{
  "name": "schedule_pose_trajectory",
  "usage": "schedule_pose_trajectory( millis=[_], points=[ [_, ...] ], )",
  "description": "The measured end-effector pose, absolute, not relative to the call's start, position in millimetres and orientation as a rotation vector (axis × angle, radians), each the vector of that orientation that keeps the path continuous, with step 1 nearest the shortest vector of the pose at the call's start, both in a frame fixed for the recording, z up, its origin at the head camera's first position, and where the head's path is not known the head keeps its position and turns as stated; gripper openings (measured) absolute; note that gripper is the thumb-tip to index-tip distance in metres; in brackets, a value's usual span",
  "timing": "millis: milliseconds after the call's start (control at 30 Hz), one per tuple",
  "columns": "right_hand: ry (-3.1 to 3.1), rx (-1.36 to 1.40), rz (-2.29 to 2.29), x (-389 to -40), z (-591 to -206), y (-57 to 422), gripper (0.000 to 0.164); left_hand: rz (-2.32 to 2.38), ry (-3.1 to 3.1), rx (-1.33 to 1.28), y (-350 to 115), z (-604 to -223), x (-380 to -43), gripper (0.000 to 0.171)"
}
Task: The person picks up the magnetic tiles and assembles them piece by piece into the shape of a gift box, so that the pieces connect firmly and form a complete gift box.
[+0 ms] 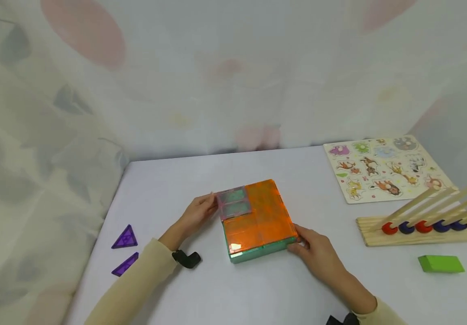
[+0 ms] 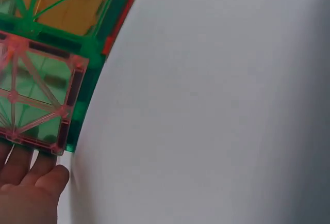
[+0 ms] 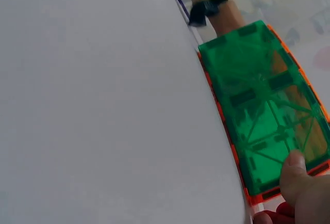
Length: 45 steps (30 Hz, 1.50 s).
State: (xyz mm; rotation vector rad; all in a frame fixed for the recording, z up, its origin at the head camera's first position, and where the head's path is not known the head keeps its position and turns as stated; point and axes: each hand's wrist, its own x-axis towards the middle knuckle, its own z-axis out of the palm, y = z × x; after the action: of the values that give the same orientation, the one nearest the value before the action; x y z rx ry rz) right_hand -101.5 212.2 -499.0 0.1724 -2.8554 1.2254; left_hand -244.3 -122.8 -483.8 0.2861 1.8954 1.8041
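Observation:
A flat box of translucent magnetic tiles [image 1: 271, 203], orange on top and green along its sides, is between my two hands. At its far left corner is a pinkish square tile [image 1: 235, 202], also large in the left wrist view. My left hand [image 1: 196, 214] holds the box by that corner, with fingertips [image 2: 44, 167] at the tile's edge. The right hand [image 1: 318, 253] grips the near right corner. In the right wrist view its thumb [image 3: 295, 170] presses the green side while other fingers are partly hidden. Whether the box is raised cannot be told.
Two purple triangular tiles [image 1: 125, 238] lie left of my left forearm. On the right are an animal puzzle board [image 1: 387, 167], a wooden peg stand [image 1: 420, 232] with red and blue rings, and a green block [image 1: 441, 264]. Patterned cloth [image 1: 217, 90] hangs behind the white table [image 1: 168, 176].

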Motion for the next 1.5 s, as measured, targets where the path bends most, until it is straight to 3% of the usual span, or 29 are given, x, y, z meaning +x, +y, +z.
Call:
schedule_pose_trajectory(
  millis=[200,467,700,867,1000,1333,1500],
  points=[
    [-2.829,0.073,1.224,-134.5,-491.1,222.6,0.044,1.789,1.969,0.41,-131.2,-486.9,-204.7,0.066],
    [-2.837,-0.084,1.636,-151.8,-480.9,213.7,0.065,1.768,1.881,0.572,-108.8,-490.2,-134.6,0.067],
    [-2.718,0.162,1.963,-149.5,-475.1,222.3,0.062,1.742,1.899,0.519,-85.3,-484.6,-100.4,0.077],
    [-2.715,0.307,2.171,-151.9,-474.3,225.0,0.064,1.73,1.98,0.427,-76.6,-483.6,-90.2,0.089],
    [-2.677,0.266,2.236,-158.4,-476.0,221.3,0.062,1.707,2.05,0.46,-74.7,-484.6,-90.1,0.093],
    [-2.691,0.172,2.127,-158.5,-472.4,210.4,0.064,1.653,2.112,0.437,-82.6,-478.1,-96.3,0.091],
    [-2.647,0.173,2.115,-158.0,-474.9,212.9,0.063,1.499,2.501,0.439,-100.0,-470.0,-106.9,0.08]
  ],
)
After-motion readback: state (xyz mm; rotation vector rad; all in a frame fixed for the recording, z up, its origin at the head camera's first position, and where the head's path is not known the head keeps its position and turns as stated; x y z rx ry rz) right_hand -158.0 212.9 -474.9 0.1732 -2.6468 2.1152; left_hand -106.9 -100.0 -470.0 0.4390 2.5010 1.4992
